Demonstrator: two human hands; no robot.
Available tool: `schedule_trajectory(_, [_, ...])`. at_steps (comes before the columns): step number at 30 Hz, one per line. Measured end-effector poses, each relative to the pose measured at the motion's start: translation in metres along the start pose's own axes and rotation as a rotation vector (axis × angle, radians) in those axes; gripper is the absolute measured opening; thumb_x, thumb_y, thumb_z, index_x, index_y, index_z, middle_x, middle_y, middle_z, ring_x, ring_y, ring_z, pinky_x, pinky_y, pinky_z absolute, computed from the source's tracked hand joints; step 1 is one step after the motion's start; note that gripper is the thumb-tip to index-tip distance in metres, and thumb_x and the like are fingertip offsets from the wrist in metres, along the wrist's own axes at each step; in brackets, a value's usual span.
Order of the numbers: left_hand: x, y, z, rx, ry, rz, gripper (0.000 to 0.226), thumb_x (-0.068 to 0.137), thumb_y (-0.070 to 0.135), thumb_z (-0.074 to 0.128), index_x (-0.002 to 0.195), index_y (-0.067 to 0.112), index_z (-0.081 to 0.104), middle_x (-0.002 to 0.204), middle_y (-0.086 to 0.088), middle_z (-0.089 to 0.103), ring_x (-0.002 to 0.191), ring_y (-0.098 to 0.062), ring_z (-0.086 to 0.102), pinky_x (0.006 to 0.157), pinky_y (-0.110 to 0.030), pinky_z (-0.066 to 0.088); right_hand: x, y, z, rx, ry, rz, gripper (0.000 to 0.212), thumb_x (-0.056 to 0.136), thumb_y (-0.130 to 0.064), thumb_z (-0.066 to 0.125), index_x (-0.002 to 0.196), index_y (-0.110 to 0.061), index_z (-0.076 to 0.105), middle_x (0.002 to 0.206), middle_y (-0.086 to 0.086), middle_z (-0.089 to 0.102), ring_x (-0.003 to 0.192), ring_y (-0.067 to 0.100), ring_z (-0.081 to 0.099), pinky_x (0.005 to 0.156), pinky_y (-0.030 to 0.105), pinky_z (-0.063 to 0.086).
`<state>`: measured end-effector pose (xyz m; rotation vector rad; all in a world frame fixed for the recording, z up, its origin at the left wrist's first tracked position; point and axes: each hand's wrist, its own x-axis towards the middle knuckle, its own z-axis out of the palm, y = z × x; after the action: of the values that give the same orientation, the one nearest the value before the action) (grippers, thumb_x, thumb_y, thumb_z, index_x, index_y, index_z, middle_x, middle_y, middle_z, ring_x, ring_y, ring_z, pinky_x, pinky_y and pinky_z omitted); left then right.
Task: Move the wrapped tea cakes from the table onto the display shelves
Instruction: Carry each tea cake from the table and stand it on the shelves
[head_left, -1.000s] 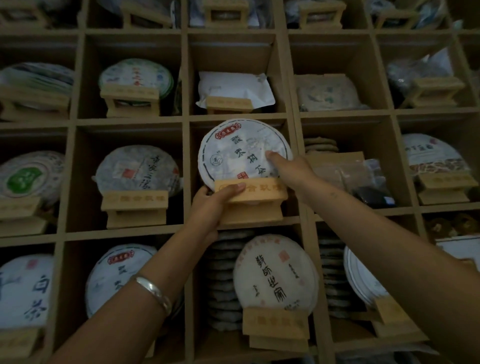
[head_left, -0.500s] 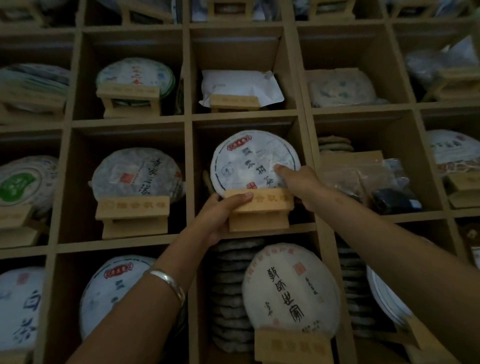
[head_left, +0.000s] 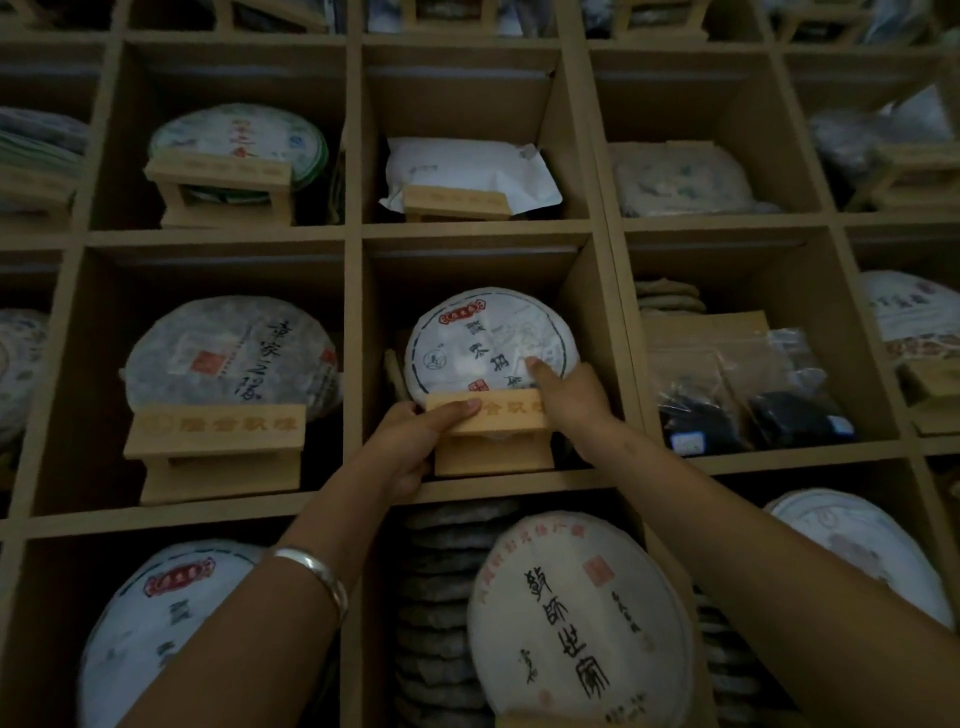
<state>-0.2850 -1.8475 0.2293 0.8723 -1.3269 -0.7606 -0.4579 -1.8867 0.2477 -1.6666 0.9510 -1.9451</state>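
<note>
A round white-wrapped tea cake (head_left: 480, 340) with a red label and dark characters leans upright on a small wooden stand (head_left: 493, 434) in the middle cubby of the display shelves (head_left: 353, 364). My left hand (head_left: 410, 447) grips the stand's left end, thumb across its front bar. My right hand (head_left: 569, 397) reaches in from the right and its thumb touches the cake's lower right face; the fingers behind the cake are hidden.
Neighbouring cubbies hold other wrapped tea cakes on stands: a grey one (head_left: 234, 353) to the left, a white one (head_left: 582, 618) below, a white packet (head_left: 467, 171) above. Dark bagged items (head_left: 748, 410) fill the right cubby. A stack of bare cakes (head_left: 441, 597) stands below.
Both hands have pushed the stand with the tea cake deeper into the middle cubby. The view has shifted closer and slightly up.
</note>
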Motion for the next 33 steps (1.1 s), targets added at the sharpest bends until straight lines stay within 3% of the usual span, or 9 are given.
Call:
schedule_trajectory(3, [0.006,-0.003,-0.001,0.005,0.005,0.021,0.062,0.074,0.03,0.083,0.127,0.011,0.055,0.116,-0.006,0.067,0.1,-0.02,0.064,0.063,-0.031,0.051,0.001,0.006,0.002,0.061,0.028,0.014,0.056,0.093,-0.044,0.061,0.14,-0.015,0.049,0.121,0.005,0.065,0.1,0.02,0.063,0.075,0.032,0.052])
schedule_trajectory(6, [0.01,-0.007,-0.001,0.043,0.039,0.065,0.064,0.074,0.033,0.083,0.126,0.011,0.054,0.121,-0.008,0.065,0.107,-0.023,0.063,0.081,-0.037,0.056,-0.001,0.012,0.004,0.135,0.036,0.054,0.046,0.091,-0.045,0.063,0.128,-0.019,0.055,0.098,-0.006,0.062,0.079,0.007,0.057,0.058,0.023,0.041])
schedule_trajectory(7, [0.01,-0.009,-0.001,0.05,0.042,0.088,0.057,0.075,0.032,0.083,0.121,0.012,0.057,0.12,-0.008,0.066,0.104,-0.022,0.064,0.082,-0.036,0.056,-0.001,0.013,0.004,0.141,0.034,0.063,0.033,0.091,-0.045,0.063,0.115,-0.022,0.06,0.095,-0.006,0.062,0.077,0.007,0.056,0.058,0.023,0.041])
schedule_trajectory(9, [0.009,-0.01,0.001,0.052,0.047,0.136,0.043,0.077,0.03,0.081,0.112,0.016,0.06,0.111,-0.004,0.069,0.094,-0.015,0.066,0.068,-0.026,0.056,-0.002,0.011,0.004,0.143,0.04,0.06,0.023,0.091,-0.045,0.064,0.1,-0.024,0.062,0.095,-0.003,0.063,0.079,0.011,0.059,0.065,0.026,0.046])
schedule_trajectory(11, [0.006,-0.008,0.004,0.067,0.07,0.161,0.046,0.078,0.031,0.08,0.116,0.015,0.06,0.104,0.001,0.068,0.088,-0.011,0.065,0.059,-0.021,0.053,-0.005,0.008,0.001,0.123,0.04,0.056,0.043,0.09,-0.048,0.064,0.117,-0.015,0.062,0.101,0.001,0.065,0.09,0.018,0.062,0.076,0.031,0.049])
schedule_trajectory(16, [0.006,-0.009,0.005,0.117,0.193,0.153,0.07,0.074,0.039,0.079,0.13,0.006,0.052,0.12,-0.007,0.062,0.105,-0.025,0.06,0.091,-0.041,0.053,-0.018,0.006,-0.008,-0.013,0.031,0.058,0.075,0.085,-0.061,0.061,0.135,-0.006,0.048,0.125,0.01,0.062,0.109,0.028,0.062,0.093,0.045,0.054])
schedule_trajectory(19, [0.005,-0.009,0.005,0.142,0.223,0.164,0.072,0.073,0.038,0.08,0.131,0.005,0.052,0.124,-0.01,0.062,0.108,-0.027,0.061,0.096,-0.044,0.052,-0.026,0.003,-0.013,-0.13,-0.027,0.018,0.076,0.084,-0.061,0.063,0.136,-0.008,0.046,0.127,0.01,0.061,0.111,0.03,0.061,0.092,0.049,0.055])
schedule_trajectory(24, [0.003,-0.01,0.005,0.165,0.284,0.213,0.068,0.076,0.034,0.08,0.128,0.005,0.048,0.116,-0.005,0.059,0.098,-0.02,0.057,0.078,-0.031,0.048,-0.033,-0.004,-0.016,-0.226,-0.094,0.025,0.064,0.086,-0.053,0.065,0.133,-0.011,0.053,0.124,0.01,0.064,0.107,0.029,0.063,0.09,0.047,0.056])
schedule_trajectory(33, [-0.002,-0.012,0.005,0.276,0.325,0.252,0.067,0.077,0.038,0.08,0.124,0.005,0.046,0.111,-0.003,0.053,0.096,-0.018,0.053,0.076,-0.03,0.043,-0.037,-0.003,-0.016,-0.259,-0.121,0.037,0.055,0.088,-0.048,0.066,0.125,-0.007,0.059,0.119,0.012,0.068,0.104,0.031,0.065,0.087,0.047,0.057])
